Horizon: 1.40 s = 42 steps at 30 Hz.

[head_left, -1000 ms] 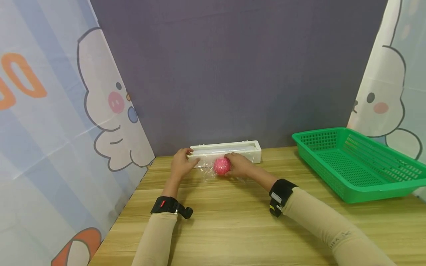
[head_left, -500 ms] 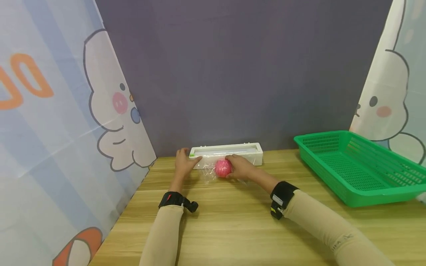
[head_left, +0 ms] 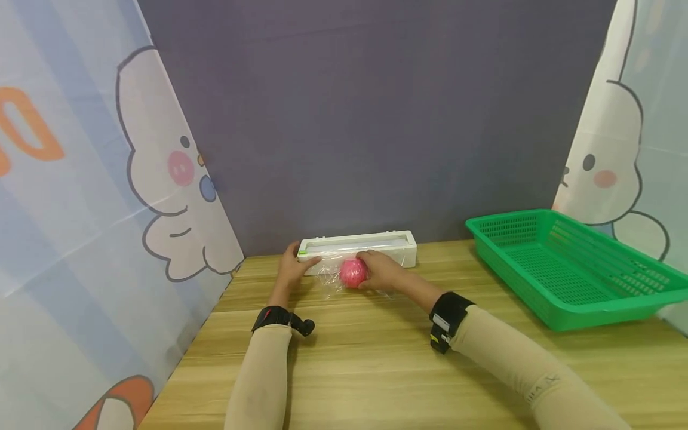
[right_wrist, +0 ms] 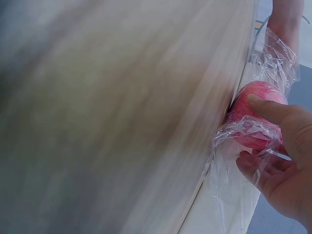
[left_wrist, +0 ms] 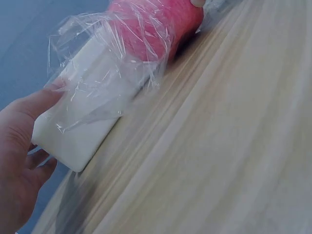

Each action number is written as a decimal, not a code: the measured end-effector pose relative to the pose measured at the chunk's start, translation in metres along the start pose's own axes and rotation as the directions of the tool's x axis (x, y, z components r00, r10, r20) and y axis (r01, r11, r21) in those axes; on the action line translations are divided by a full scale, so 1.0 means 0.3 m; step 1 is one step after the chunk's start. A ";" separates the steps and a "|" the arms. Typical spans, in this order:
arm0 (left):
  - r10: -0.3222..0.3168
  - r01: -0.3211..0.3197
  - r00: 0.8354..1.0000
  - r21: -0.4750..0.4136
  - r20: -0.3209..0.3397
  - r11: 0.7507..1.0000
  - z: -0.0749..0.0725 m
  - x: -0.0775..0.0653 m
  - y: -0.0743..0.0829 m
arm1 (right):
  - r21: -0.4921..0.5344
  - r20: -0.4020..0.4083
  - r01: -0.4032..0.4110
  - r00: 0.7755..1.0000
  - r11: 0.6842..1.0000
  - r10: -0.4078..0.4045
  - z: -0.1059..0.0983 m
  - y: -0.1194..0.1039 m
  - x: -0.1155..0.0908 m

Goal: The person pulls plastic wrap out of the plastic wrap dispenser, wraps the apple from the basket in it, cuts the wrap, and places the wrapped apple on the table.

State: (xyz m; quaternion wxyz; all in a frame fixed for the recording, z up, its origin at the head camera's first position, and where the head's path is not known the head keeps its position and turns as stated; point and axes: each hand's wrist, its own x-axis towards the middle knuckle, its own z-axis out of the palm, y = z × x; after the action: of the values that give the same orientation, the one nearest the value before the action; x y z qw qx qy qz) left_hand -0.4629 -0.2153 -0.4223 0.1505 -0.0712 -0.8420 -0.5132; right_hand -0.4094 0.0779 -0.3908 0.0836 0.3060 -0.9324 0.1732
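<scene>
A white cling film dispenser (head_left: pixel 407 258) lies against the grey backdrop, with a small green piece (head_left: pixel 303 252) at its top left. My left hand (head_left: pixel 289 270) grips its left end; in the left wrist view the thumb lies on the front and the fingers curl round the end. Just in front of the dispenser is a pink, round, apple-like fruit (head_left: pixel 352 273), covered in clear cling film (left_wrist: pixel 105 73). My right hand (head_left: pixel 380 270) holds this fruit from the right, thumb on one side and fingers on the other. Loose crumpled film sticks out at both sides of it.
At the right stands a green perforated plastic basket (head_left: pixel 570 309). The wooden table (head_left: pixel 365 370) reaches back to a grey backdrop (head_left: pixel 376 119). Printed cartoon sheets (head_left: pixel 177 239) hang at the left and right.
My left fingers have shifted from the dispenser's top edge to its left end, uncovering the green piece. The right hand keeps its hold on the fruit. The head view has shifted slightly.
</scene>
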 end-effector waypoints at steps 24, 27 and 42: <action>0.021 -0.028 0.997 -0.082 -0.080 0.996 0.038 -0.019 0.005 | 0.022 -0.014 -0.006 1.000 1.000 0.006 -0.007 -0.013 -0.010; 0.020 -0.026 0.996 -0.075 -0.086 0.997 0.040 -0.022 0.006 | 0.015 -0.020 -0.010 1.000 1.000 0.011 -0.007 -0.010 -0.006; 0.011 -0.016 0.996 -0.057 -0.093 0.998 0.049 -0.033 0.009 | -0.070 -0.093 0.025 0.995 0.997 -0.032 -0.068 -0.057 0.049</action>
State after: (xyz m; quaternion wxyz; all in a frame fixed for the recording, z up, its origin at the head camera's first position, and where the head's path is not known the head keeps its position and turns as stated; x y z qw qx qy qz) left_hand -0.4555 -0.2008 -0.4294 0.1908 -0.0574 -0.8185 -0.5389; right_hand -0.4099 0.0648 -0.3636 0.1405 0.3077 -0.9284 0.1541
